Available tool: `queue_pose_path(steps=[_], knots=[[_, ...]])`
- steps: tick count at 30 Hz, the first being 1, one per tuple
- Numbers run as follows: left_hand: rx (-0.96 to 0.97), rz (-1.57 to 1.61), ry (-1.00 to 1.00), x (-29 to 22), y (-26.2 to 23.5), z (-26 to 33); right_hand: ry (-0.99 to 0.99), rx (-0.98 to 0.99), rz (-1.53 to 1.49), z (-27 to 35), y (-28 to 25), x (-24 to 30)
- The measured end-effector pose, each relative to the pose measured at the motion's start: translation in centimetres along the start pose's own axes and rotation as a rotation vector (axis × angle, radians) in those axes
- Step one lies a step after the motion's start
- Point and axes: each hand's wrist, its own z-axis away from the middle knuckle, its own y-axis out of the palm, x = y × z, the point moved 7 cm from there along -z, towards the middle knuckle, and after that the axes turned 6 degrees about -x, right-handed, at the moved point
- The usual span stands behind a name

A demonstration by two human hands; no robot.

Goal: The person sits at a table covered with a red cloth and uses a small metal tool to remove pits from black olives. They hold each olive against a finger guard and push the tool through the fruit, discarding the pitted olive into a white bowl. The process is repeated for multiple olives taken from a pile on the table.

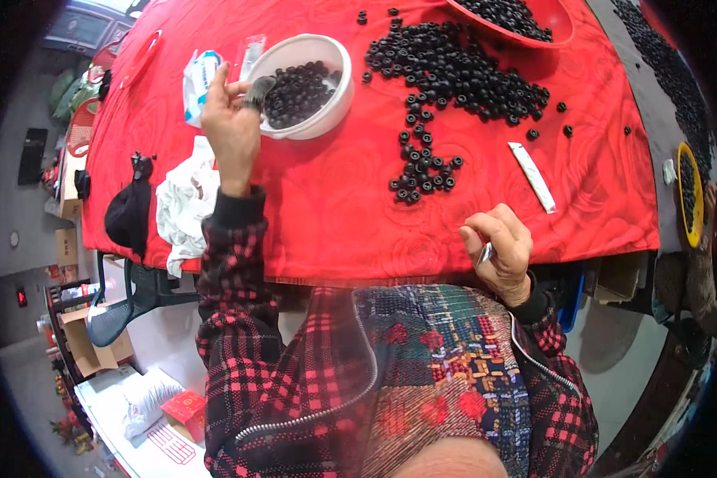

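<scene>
My left hand (231, 131) is raised beside a white plastic bowl (332, 113), with its fingers apart. A blurred dark round piece (259, 92) is at its fingertips, over the bowl's left rim; I cannot tell whether they touch it. Many small black ring-like parts (297, 92) lie in the bowl. Near the table's front edge, my right hand (503, 251) is closed in a pinch on a small silvery piece (485, 253), mostly hidden by the fingers. A loose pile of the same black parts (462, 76) spreads across the red tablecloth (334, 215) between and beyond my hands.
A red basin (563, 24) of black parts stands at the far right. A white strip-shaped packet (532, 177) lies on the cloth. At left are a blue-and-white packet (199, 84), a crumpled white cloth (185, 203) and a black cloth item (129, 209). A yellow-rimmed container (695, 195) stands beyond the right edge.
</scene>
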Motion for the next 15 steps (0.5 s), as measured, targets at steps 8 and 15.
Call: queue_pose_path(steps=[8, 15], knots=[[0.577, -0.069, 0.121, -3.0, 7.0, 13.2, 0.040, -0.004, 0.033, 0.6, -0.5, -0.5], [0.763, -0.204, -0.065, -0.8, 11.0, 14.0, 0.004, 0.028, 0.014, 0.5, 0.0, -0.2]])
